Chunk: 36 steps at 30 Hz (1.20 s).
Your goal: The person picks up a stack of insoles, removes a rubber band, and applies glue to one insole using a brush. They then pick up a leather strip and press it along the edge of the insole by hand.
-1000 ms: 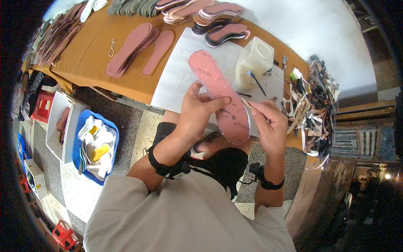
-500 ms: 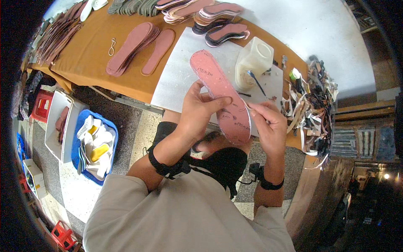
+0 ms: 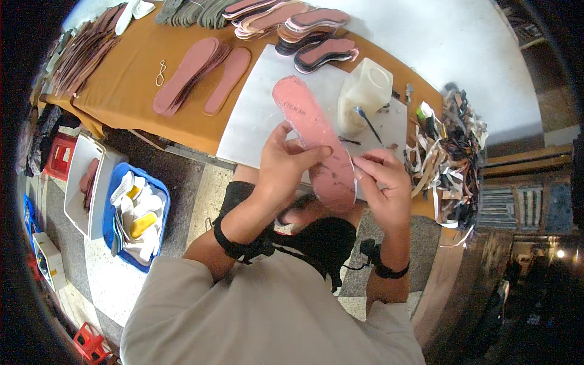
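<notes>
A pink insole (image 3: 307, 118) with dark printed marks is held slantwise in front of me, over the near edge of the white board (image 3: 246, 115). My left hand (image 3: 281, 167) is closed around its middle from the left, thumb lying across the top face. At the opposite edge, my right hand (image 3: 387, 185) pinches with thumb and fingertips. A thin pale line runs along the insole's rim there; whether the fingers grip a loose strip or the rim itself is hidden.
A cloudy plastic container (image 3: 365, 91) with a blue-tipped brush (image 3: 368, 125) stands on the board. Pink insoles (image 3: 188, 79) lie on the brown cloth (image 3: 134, 67). Scrap strips (image 3: 453, 152) heap at right. A blue basket (image 3: 159, 234) of white pieces sits low at left.
The insole and both hands have shifted slightly left, and the insole has tilted a little. My right fingertips still sit at its right edge, spread slightly more than before.
</notes>
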Tool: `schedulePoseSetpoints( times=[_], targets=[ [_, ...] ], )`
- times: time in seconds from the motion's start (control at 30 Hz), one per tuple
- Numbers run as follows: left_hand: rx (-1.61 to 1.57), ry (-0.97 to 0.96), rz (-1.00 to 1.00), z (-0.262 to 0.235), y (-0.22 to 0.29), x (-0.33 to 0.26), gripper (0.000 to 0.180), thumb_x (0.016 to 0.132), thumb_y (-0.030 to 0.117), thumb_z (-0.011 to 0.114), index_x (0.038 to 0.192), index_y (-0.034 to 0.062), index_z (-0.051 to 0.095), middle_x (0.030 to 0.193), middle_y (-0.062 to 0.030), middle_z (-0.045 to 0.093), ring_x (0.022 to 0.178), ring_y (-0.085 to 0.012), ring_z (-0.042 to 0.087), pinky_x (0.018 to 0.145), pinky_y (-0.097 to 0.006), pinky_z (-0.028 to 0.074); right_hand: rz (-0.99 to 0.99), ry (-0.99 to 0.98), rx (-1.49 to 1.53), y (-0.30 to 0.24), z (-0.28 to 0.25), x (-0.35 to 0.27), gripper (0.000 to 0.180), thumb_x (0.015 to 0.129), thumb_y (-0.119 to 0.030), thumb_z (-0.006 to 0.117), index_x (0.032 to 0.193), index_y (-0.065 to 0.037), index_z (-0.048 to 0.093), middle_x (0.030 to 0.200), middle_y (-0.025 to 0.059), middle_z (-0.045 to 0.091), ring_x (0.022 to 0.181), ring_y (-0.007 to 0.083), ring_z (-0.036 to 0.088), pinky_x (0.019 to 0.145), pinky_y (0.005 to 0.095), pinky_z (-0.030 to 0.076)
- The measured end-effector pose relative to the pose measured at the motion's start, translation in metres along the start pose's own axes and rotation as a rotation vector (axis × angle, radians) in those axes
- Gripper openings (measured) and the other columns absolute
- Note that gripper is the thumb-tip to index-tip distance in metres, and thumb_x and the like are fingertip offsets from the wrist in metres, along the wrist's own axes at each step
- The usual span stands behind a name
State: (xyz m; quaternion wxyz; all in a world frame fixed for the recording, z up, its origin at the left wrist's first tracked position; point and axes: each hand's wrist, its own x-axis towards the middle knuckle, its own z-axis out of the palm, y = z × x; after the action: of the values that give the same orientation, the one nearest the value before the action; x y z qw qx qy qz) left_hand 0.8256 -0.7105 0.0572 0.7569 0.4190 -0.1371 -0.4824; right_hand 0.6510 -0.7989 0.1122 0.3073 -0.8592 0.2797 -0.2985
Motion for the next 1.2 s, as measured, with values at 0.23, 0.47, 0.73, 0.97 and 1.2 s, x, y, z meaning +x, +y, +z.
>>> schedulePoseSetpoints(
  times=[0.23, 0.47, 0.73, 0.97, 1.2],
  targets=[
    [-0.025, -0.049, 0.005, 0.0, 0.003, -0.003, 0.06, 0.08, -0.007, 0.078, 0.13, -0.0041, 0.046, 0.092, -0.0151, 0.074, 0.078, -0.0193, 0.072, 0.067, -0.03, 0.057, -0.076, -0.044, -0.045, 0.006, -0.008, 0.001, 0.017, 0.087, -0.009, 0.071, 0.102, -0.003, 0.078, 0.103, 0.0133, 0.071, 0.097, 0.0266, 0.066, 0.092, 0.0367, 0.048],
    [0.0, -0.033, 0.008, 0.003, 0.003, -0.005, 0.059, 0.08, -0.007, 0.079, 0.13, -0.0025, 0.047, 0.091, -0.0146, 0.075, 0.079, -0.0194, 0.073, 0.068, -0.03, 0.058, 0.145, -0.069, 0.248, 0.006, -0.008, 0.001, 0.014, 0.091, -0.008, 0.069, 0.098, 0.002, 0.077, 0.111, 0.0148, 0.071, 0.102, 0.0225, 0.066, 0.09, 0.0339, 0.049],
    [0.082, -0.067, 0.075, 0.006, 0.004, -0.007, 0.059, 0.082, -0.008, 0.078, 0.13, -0.0034, 0.045, 0.092, -0.0157, 0.075, 0.08, -0.0206, 0.074, 0.069, -0.03, 0.06, 0.204, -0.048, 0.358, 0.011, -0.008, 0.002, 0.013, 0.09, -0.004, 0.068, 0.095, 0.005, 0.075, 0.11, 0.0137, 0.071, 0.104, 0.021, 0.065, 0.09, 0.0317, 0.049],
    [0.079, -0.075, 0.067, 0.007, 0.008, -0.008, 0.063, 0.082, -0.01, 0.077, 0.132, -0.0033, 0.04, 0.094, -0.0178, 0.074, 0.084, -0.0224, 0.075, 0.073, -0.032, 0.061, 0.358, -0.034, 0.412, 0.005, -0.008, 0.003, 0.016, 0.092, -0.009, 0.067, 0.089, 0.004, 0.076, 0.108, 0.0077, 0.071, 0.084, 0.0099, 0.062, 0.071, 0.0245, 0.047],
    [0.087, -0.098, 0.069, 0.008, 0.006, -0.008, 0.066, 0.081, -0.012, 0.077, 0.134, -0.0027, 0.039, 0.095, -0.0182, 0.074, 0.085, -0.0222, 0.075, 0.073, -0.031, 0.061, 0.409, -0.061, 0.527, 0.016, -0.008, 0.001, 0.014, 0.089, -0.01, 0.07, 0.088, 0.003, 0.076, 0.11, 0.0056, 0.07, 0.075, 0.0058, 0.058, 0.062, 0.0214, 0.043]
  ],
)
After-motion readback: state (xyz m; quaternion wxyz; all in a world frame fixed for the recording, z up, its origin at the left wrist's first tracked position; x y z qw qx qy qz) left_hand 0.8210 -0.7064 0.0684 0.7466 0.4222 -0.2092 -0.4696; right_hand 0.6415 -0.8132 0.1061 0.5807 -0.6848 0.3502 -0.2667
